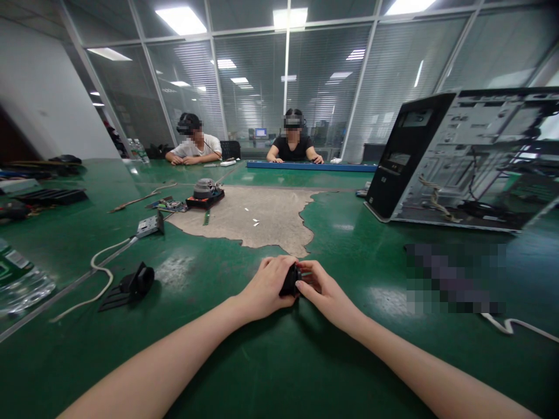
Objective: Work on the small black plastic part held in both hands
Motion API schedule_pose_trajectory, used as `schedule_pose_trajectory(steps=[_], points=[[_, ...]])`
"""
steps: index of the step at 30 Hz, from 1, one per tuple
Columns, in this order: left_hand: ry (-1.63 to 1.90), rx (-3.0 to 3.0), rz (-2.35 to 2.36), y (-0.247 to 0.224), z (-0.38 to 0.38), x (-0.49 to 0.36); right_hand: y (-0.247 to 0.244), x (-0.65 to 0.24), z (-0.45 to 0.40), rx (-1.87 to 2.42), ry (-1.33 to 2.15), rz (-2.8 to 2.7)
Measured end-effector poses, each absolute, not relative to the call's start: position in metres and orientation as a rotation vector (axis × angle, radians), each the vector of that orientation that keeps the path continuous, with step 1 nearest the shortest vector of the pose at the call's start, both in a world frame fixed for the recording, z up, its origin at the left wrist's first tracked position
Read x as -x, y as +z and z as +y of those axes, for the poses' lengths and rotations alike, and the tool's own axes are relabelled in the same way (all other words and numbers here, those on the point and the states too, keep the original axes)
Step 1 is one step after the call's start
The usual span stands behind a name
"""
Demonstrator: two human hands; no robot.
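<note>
Both hands meet over the green tabletop, near the middle of the view. My left hand (271,283) is wrapped round a small black part (290,283), whose kind I cannot make out. From the right, my right hand (321,285) pinches the part's rounded edge with thumb and fingers. Much of the part is hidden behind the fingers. To the left lies a black plastic piece with a round housing and slotted bracket (138,283). Beyond the hands, a torn bare patch (266,224) shows in the green surface, with small white scraps on it.
An opened computer case (406,157) stands at the right. A cooler-like part (205,192), a circuit board (168,203) and a small metal box (149,224) with a white cable lie left of centre. A water bottle (21,276) is at far left. Two people sit across the table.
</note>
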State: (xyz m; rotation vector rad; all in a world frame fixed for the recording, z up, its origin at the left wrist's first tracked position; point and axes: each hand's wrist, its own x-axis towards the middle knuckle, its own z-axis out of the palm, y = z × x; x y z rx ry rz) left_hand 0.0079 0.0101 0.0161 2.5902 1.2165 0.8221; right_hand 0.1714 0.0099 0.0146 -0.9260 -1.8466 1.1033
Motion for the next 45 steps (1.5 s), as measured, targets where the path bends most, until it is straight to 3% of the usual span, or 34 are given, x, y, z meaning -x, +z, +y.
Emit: schedule_pose_trajectory(steps=[12, 21, 29, 45], points=[[0.848, -2.587, 1.213, 0.0142, 0.0107, -0.0075, 0.0136, -0.1727, 0.0090, 0.868, 0.884, -1.868], [0.824, -2.590, 1.214, 0.0161, 0.0099, -0.0077, 0.0133, -0.1722, 0.0106, 0.953, 1.138, -1.849], [0.852, -2.588, 1.200, 0.0163, 0.0093, -0.0080, 0.0120, -0.1734, 0.0112, 0.885, 0.985, -1.845], [0.823, -2.585, 1.216, 0.0164, 0.0100, -0.0078, 0.0128, -0.1719, 0.0119, 0.929, 1.137, -1.827]])
